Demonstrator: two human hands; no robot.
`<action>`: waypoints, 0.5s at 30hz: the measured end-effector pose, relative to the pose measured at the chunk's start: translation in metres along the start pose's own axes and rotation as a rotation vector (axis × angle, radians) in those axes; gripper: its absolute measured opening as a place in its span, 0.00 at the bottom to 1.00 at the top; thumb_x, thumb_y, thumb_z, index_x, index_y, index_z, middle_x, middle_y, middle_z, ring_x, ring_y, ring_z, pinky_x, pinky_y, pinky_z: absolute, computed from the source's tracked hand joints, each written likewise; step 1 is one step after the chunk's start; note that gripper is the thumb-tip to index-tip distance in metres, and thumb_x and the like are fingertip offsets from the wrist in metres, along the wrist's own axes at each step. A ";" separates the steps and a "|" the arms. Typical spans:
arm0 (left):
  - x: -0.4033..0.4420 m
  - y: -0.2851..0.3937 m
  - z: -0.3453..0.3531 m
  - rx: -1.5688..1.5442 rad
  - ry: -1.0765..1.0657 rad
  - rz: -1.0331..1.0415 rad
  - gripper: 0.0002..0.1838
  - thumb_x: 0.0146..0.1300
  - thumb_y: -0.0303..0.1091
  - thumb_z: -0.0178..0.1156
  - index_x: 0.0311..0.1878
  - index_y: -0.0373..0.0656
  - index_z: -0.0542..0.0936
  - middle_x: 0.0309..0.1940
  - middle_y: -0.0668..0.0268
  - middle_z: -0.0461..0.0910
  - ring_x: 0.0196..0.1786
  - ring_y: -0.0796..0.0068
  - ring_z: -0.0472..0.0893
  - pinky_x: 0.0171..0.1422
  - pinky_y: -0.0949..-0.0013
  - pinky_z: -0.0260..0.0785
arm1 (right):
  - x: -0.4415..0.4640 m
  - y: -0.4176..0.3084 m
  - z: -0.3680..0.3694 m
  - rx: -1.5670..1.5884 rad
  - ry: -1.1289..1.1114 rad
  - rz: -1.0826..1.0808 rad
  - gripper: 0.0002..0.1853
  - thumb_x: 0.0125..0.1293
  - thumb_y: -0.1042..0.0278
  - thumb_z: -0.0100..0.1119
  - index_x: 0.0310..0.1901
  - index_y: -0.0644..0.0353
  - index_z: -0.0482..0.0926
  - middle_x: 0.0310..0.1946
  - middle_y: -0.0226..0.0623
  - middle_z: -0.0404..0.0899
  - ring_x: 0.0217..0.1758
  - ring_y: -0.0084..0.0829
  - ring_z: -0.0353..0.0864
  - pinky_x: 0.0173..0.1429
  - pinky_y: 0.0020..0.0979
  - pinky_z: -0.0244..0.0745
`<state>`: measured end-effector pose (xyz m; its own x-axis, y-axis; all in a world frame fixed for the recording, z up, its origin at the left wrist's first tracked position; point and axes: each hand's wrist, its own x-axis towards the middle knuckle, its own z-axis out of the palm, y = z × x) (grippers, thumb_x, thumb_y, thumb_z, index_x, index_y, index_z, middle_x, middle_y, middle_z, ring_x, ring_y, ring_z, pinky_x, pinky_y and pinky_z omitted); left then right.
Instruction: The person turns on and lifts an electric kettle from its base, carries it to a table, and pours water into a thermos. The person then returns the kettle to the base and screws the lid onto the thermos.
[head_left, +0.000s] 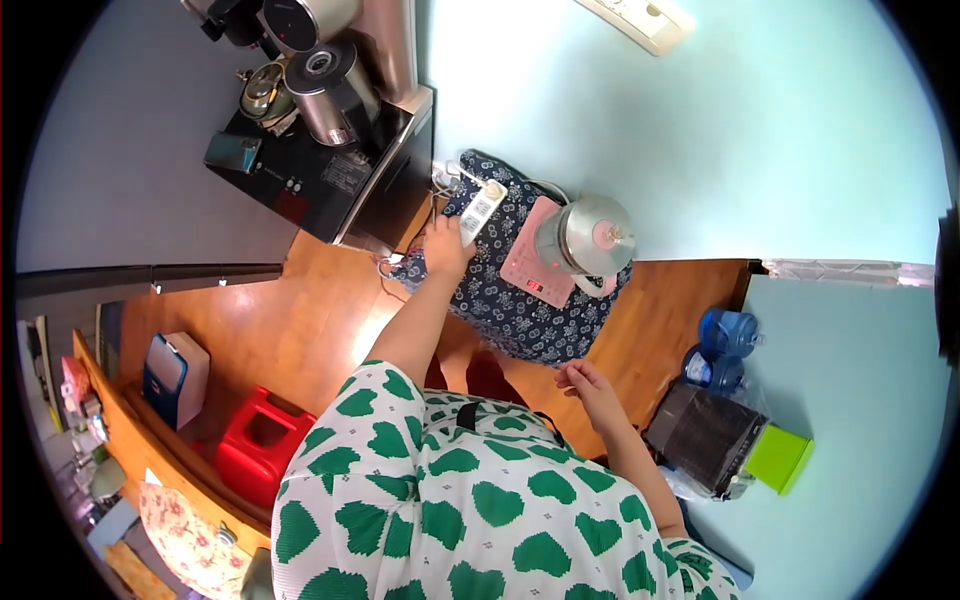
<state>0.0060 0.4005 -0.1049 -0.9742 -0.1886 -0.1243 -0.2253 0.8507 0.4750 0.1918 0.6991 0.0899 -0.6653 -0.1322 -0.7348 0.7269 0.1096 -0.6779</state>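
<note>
My left hand is closed around the near end of a white power strip, which lies on a dark blue cloth with white flowers. A plug sits in the strip's far end. To the right of the strip stands a glass electric kettle with a pink knob on its lid. Its pink base shows a lit red display. My right hand hangs beside the cloth's front right edge, touching nothing. Its fingers are loosely curled together, with nothing visible in them.
At the upper left, a black-topped cabinet bears a steel jug and a phone. A red stool stands left on the wooden floor. Blue water bottles and a green bin are at the right.
</note>
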 end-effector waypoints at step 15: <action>0.018 -0.022 0.002 -0.071 0.023 -0.034 0.37 0.52 0.42 0.79 0.65 0.45 0.76 0.57 0.57 0.74 0.61 0.50 0.76 0.67 0.52 0.72 | 0.013 0.011 0.034 0.005 0.012 -0.022 0.11 0.83 0.61 0.52 0.52 0.57 0.80 0.45 0.28 0.85 0.50 0.21 0.81 0.56 0.26 0.75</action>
<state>-0.0066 0.3790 -0.1190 -0.9660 -0.2283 -0.1214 -0.2576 0.8071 0.5313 0.1970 0.6655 0.0732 -0.6830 -0.1231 -0.7200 0.7130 0.1015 -0.6938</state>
